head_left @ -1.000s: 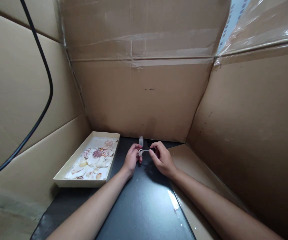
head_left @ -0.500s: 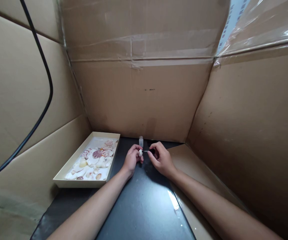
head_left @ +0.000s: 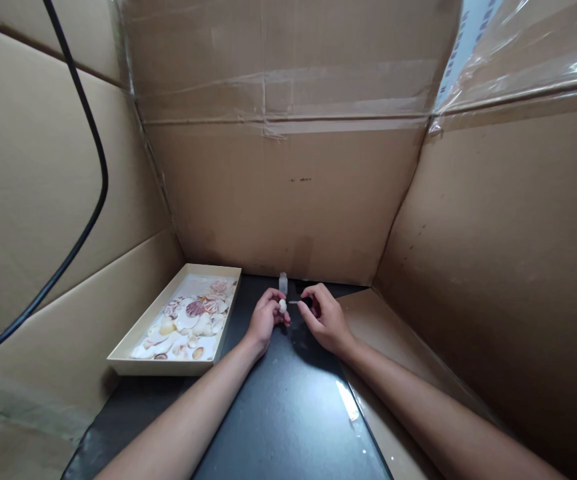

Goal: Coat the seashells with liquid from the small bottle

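Note:
A small whitish shell [head_left: 283,306] is pinched between the fingers of my left hand [head_left: 267,319]. Just to its right, my right hand [head_left: 327,319] grips a small brush with a dark cap [head_left: 307,303], its thin pale stem pointing left at the shell. A narrow gap shows between stem and shell. Behind my hands a small clear bottle [head_left: 283,283] stands upright, with no cap on it.
A cream tray [head_left: 163,367] of many shells lies on the dark table [head_left: 288,413] at the left. Cardboard walls [head_left: 278,200] surround the table, and a cardboard flap [head_left: 383,333] lies at the right. A black cable [head_left: 102,180] hangs at the left.
The brush stem has come slightly away from the shell, and the shell looks turned a little between my left fingers. Both hands are nearly where they were.

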